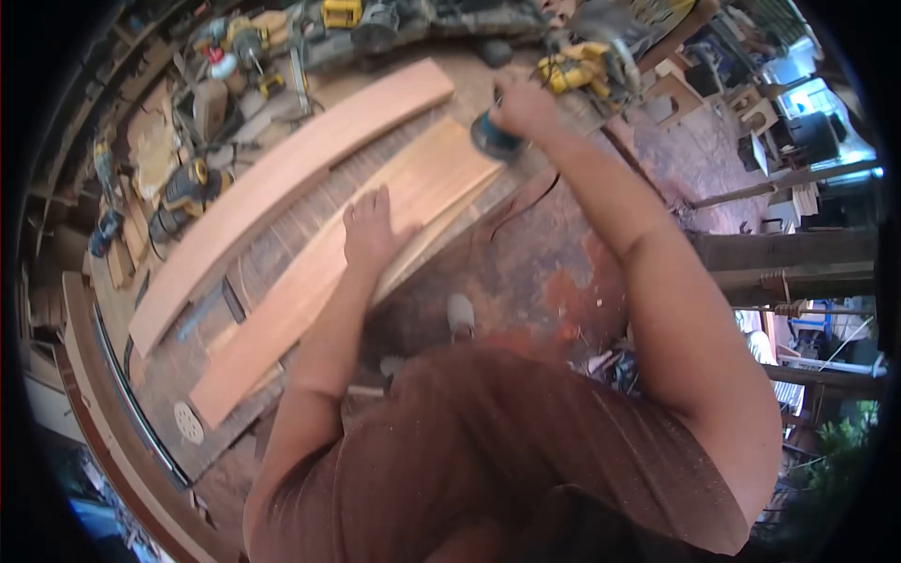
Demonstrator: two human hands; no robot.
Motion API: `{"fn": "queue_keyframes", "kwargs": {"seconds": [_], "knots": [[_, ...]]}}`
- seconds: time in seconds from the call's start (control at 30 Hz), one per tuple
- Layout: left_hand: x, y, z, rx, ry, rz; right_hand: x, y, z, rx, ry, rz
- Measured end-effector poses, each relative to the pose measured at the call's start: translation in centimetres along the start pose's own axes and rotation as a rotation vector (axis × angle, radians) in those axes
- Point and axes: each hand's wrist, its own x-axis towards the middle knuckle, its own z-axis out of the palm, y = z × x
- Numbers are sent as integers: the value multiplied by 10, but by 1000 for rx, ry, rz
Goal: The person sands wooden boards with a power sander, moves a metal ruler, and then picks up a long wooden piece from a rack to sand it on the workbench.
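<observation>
A long wooden board [282, 328] lies across the workbench in front of me. My left hand [371, 230] rests flat on the middle of this board, fingers stretched out. At the board's far right end, my right hand [526, 108] is closed around the top of a teal and black orbital sander [495, 141]. The sander's base sits at the board's end; its exact contact with the wood is hard to make out. Beyond lies a second, curved board [291, 164], touched by neither hand.
A perforated sanding disc [189, 423] lies by the board's near end. Yellow power tools [574, 70] stand along the bench's back, with a yellow and black tool [195, 185] at left. A dark cable [526, 208] hangs off the bench edge [450, 239].
</observation>
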Motion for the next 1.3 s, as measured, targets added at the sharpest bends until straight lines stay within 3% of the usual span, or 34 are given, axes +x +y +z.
{"fn": "queue_keyframes", "kwargs": {"seconds": [0.07, 0.17, 0.3, 0.37, 0.47, 0.5, 0.53, 0.57, 0.6, 0.67, 0.7, 0.8, 0.87, 1.0, 1.13, 1.23, 1.3], "knots": [[0, 2, 0, 12, -38, -35, 9, 18, -10, -9, -58, 26], [-3, -2, 3, -14, 83, 19, 27, 37, -8, -11, -95, 79], [10, 1, 5, -99, 21, 0, 24, 27, -6, -53, -54, 24], [42, 12, 8, -153, 511, 269, 24, 23, 19, 3, 69, -142], [109, 116, -130, -394, 864, 766, -8, -58, -28, -18, -31, -112], [123, 141, -161, -377, 1026, 832, -18, -104, -32, 451, 438, -182], [129, 149, -189, -372, 1036, 830, -21, -126, -35, 921, 905, -250], [132, 153, -211, -370, 1044, 808, 10, -39, 38, 174, 241, -236], [132, 154, -217, -371, 1038, 786, 12, -33, 39, 180, 229, -236], [134, 125, -176, -373, 949, 752, 12, -34, 31, 50, -112, -226], [133, 103, -147, -374, 875, 726, -7, -47, -20, 122, -127, -168], [40, 41, -46, -101, 359, 199, 20, -27, -16, -22, -117, -42], [-6, 22, -28, 118, -84, -65, 43, -2, -2, -30, -70, -36], [-29, -9, -2, 56, -22, 15, 72, 35, 9, -62, -8, 34], [-26, -14, -3, 29, 19, 55, 66, 30, 2, -80, -76, 81], [-23, -16, -6, 0, 16, 59, 52, 6, 2, -64, -65, -81], [-24, -16, -3, -15, 3, 63, 57, 8, -1, -79, -80, -61]]}}
